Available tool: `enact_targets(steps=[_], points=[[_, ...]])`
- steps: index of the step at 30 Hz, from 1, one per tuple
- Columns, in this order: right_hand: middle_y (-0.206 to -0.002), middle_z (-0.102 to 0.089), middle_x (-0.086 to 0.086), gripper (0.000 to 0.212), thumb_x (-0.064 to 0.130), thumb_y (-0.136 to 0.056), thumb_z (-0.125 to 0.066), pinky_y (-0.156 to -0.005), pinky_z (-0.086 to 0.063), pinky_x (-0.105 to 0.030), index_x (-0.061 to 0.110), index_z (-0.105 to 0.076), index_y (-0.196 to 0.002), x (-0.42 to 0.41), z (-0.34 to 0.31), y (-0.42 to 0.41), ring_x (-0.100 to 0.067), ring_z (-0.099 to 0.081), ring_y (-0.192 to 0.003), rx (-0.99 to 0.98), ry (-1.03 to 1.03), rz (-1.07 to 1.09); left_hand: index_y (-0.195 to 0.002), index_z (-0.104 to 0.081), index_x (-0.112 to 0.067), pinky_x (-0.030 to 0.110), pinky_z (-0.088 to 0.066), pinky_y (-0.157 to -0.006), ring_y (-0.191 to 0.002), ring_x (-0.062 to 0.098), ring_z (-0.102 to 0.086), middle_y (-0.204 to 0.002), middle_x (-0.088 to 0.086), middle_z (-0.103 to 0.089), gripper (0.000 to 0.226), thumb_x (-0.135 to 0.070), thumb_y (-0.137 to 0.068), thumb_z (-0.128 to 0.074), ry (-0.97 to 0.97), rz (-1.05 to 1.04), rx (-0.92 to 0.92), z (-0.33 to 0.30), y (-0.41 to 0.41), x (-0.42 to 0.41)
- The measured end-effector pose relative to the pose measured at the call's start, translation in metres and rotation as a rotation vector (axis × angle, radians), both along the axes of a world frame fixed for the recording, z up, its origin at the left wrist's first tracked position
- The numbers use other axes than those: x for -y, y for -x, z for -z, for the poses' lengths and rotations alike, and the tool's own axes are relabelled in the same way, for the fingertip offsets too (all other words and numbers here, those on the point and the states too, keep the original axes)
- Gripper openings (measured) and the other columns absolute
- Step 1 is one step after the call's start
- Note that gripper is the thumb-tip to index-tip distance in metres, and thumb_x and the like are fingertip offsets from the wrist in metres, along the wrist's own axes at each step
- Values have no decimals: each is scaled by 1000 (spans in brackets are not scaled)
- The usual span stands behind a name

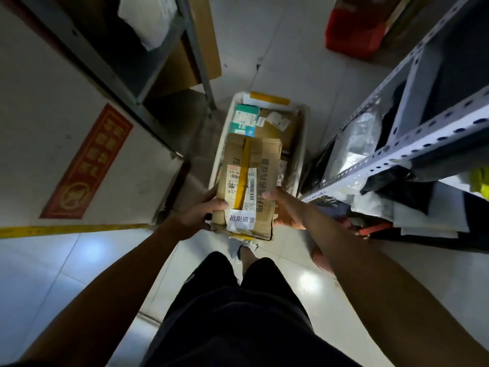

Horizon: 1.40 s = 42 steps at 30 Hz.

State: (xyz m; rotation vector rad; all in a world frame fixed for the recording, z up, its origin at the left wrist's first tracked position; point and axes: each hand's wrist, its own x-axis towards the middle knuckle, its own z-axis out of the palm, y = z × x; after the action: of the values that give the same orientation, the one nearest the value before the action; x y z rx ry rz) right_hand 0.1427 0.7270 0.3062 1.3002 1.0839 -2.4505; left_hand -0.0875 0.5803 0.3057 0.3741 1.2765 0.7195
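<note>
Cardboard parcel [248,181] (yellow tape, shipping label, white slip on its near end) hangs over the near end of the white bin [304,139], where other parcels [244,119] lie. Left hand [203,215] and right hand [285,210] clasp its sides, fingers curled round the edges. It looks picked up but not yet set down; which way it is going cannot be told.

I judge this a parcel storeroom or courier pickup depot. Slotted steel racking [428,136] on the right carries plastic mailer bags [354,139]. A second rack [197,49] on the left holds cardboard. A white tote [304,128] on the tiled floor is packed with parcels. The carton [267,165] above it bears barcoded shipping labels. Yellow tape [66,230] lines the floor.
</note>
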Motion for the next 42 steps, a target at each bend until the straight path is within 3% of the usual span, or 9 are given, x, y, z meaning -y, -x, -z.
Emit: enact_targets(steps=[3, 7, 15, 24, 27, 30, 34, 39, 42], points=[[-132, -65, -11, 90, 48, -58, -77, -103, -46, -62, 27, -49, -141, -13, 16, 0, -35, -59, -125, 42, 40, 45, -153, -40, -40, 67, -40, -110, -135, 33, -53, -146, 0, -58, 92, -48, -73, -84, 56, 22, 28, 17, 6, -23], [-124, -69, -6, 78, 40, -68, -76, -102, -46, -63, 30, -49, -140, -27, 52, -3, -31, -60, -123, 65, 102, 109, -156, -35, -37, 69, -36, -111, -138, 36, -51, -149, 6, -55, 97, -41, -74, -86, 78, 65, 106, 55, 10, -48], [-135, -64, -11, 112, 50, -56, -92, -106, -41, -68, 30, -36, -150, -55, 159, -7, -34, -57, -129, 124, 189, 217, -153, -30, -53, 73, -38, -107, -138, 32, -51, -144, 3, -60, 107, -48, -66, -91, 187, 212, 118, 167, 14, -103], [-129, -66, -12, 81, 36, -66, -81, -100, -45, -68, 23, -49, -139, -99, 267, 5, -33, -61, -124, 235, 113, 350, -154, -23, -57, 64, -48, -102, -133, 22, -55, -142, -13, -59, 103, -41, -73, -85, 227, 341, 109, 275, 31, -179], [-131, -66, -10, 77, 31, -69, -83, -95, -50, -67, 23, -51, -139, -122, 294, 8, -36, -61, -122, 283, 44, 347, -157, -26, -45, 54, -56, -96, -127, 21, -60, -135, -11, -62, 95, -19, -84, -80, 218, 340, 49, 304, 29, -202], [-125, -71, -3, 61, 24, -77, -76, -82, -55, -49, 27, -56, -134, -144, 316, 16, -29, -66, -116, 359, -51, 369, -157, -32, -42, 41, -61, -86, -113, 11, -66, -134, -10, -62, 90, -2, -88, -74, 178, 285, -10, 329, 22, -227], [-115, -73, 4, 47, 20, -93, -69, -67, -55, -32, 32, -56, -136, -175, 342, 20, -17, -70, -101, 474, -144, 406, -148, -46, -23, 18, -57, -65, -89, 3, -68, -132, -15, -57, 67, -7, -89, -74, 160, 204, -99, 356, 9, -258], [-110, -74, -5, 38, 25, -96, -66, -86, -58, -52, 31, -61, -134, -195, 368, 15, -22, -70, -97, 586, -220, 395, -157, -33, -19, 41, -59, -94, -130, 24, -56, -157, 4, -42, 84, -12, -87, -78, 167, 175, -121, 381, -4, -280], [-118, -73, -8, 33, 24, -99, -62, -96, -52, -58, 35, -60, -130, -193, 373, 15, -33, -67, -113, 618, -211, 369, -157, -32, -15, 34, -55, -98, -123, 17, -56, -152, 8, -46, 82, -5, -88, -75, 167, 171, -115, 386, -10, -279]])
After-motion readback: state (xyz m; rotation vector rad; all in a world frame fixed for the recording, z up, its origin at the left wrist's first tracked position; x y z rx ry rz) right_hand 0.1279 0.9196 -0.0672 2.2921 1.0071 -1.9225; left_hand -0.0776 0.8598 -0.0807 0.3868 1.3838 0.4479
